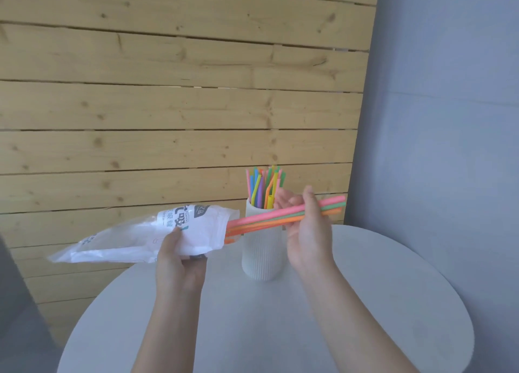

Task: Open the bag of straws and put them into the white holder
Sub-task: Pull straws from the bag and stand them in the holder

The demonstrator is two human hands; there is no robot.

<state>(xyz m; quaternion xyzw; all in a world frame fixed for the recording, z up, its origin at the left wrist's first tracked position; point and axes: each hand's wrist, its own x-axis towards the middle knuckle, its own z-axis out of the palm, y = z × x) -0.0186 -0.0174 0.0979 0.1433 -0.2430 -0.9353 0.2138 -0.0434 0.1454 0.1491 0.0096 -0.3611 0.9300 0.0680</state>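
Both forearms are reaching forward over the round white table [365, 316], nearest the camera. Left hand [179, 257] is gripping the plastic bag [134, 238] from below, thumb pressing on its upper face, and is keeping it off the table with its open mouth pointing toward the right hand. Dark printed characters are showing on the bag just above the left thumb, with a small oval label that seems to read "Drink"; the rest of the writing is too blurred to read.

Right hand [306, 229] is closing its fingers around a bundle of straws [269, 216], pink, green and orange, that is lying nearly level. One end of the bundle is sitting inside the bag's mouth, on the left-hand side of the right hand, while the other end is sticking out past the fingers on the far side.

Just behind and below the right hand's fingers, the white holder [261, 254] is standing upright on the table, its ribbed wall showing between the 2 hands. More straws [264, 187] are already standing in it, their tips rising above the right hand. Wooden planks [168, 91] are filling the background behind everything.
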